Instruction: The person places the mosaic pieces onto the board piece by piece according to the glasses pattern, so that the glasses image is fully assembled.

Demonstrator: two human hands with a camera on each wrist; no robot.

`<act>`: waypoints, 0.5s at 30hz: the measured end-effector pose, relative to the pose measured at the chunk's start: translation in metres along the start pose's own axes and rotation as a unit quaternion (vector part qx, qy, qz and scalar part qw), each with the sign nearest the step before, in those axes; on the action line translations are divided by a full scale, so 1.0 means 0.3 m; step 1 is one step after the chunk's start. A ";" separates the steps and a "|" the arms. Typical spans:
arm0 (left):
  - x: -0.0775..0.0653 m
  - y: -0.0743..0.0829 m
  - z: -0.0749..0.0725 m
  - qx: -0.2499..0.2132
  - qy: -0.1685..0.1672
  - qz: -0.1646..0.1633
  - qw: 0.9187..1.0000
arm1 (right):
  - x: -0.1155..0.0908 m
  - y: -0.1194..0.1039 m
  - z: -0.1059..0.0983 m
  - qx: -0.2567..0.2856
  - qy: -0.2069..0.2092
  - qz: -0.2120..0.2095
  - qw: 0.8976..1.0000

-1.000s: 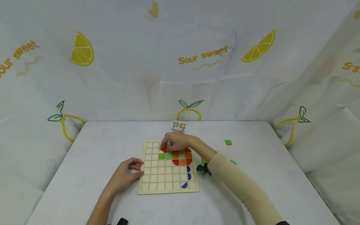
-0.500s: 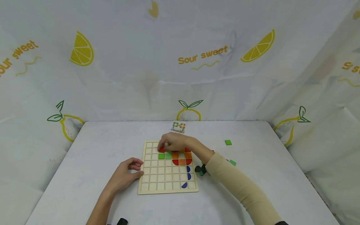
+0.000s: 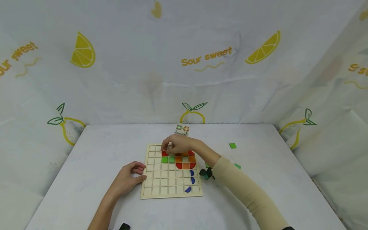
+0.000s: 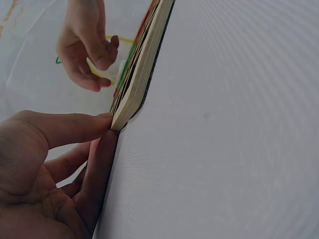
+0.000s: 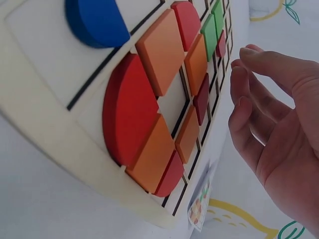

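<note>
White table (image 3: 86, 166) under wooden board (image 3: 164, 182), lemon-print cloth (image 3: 138, 80) behind

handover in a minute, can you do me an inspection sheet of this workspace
Surface: white table, with the board lying on it.
Job's things: red, orange, green and blue pieces on the board; many squares bare.
Clutter: loose green squares and a dark pile right of the board; patterned card beyond it.
Grippers: left hand touches the board's left edge; right hand hovers above the board, nothing seen in its fingers.
Cables: nothing seen.
Surroundings: lemon-print cloth behind the table.
</note>
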State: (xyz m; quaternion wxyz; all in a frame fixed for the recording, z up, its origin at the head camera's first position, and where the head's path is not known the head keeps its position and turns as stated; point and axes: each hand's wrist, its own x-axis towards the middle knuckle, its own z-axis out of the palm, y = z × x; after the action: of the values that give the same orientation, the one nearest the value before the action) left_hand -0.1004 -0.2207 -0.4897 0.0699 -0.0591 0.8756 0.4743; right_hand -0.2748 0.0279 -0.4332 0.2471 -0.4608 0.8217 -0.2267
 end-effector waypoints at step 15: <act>-0.004 0.000 0.000 0.001 0.001 -0.003 1.000 | -0.113 0.069 -0.071 0.048 0.036 0.008 0.998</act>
State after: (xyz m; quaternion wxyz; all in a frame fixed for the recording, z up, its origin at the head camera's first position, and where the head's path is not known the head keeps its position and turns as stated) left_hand -0.0993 -0.2207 -0.4894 0.0707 -0.0620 0.8759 0.4732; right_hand -0.2859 0.0701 -0.4224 0.2407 -0.4335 0.8219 -0.2803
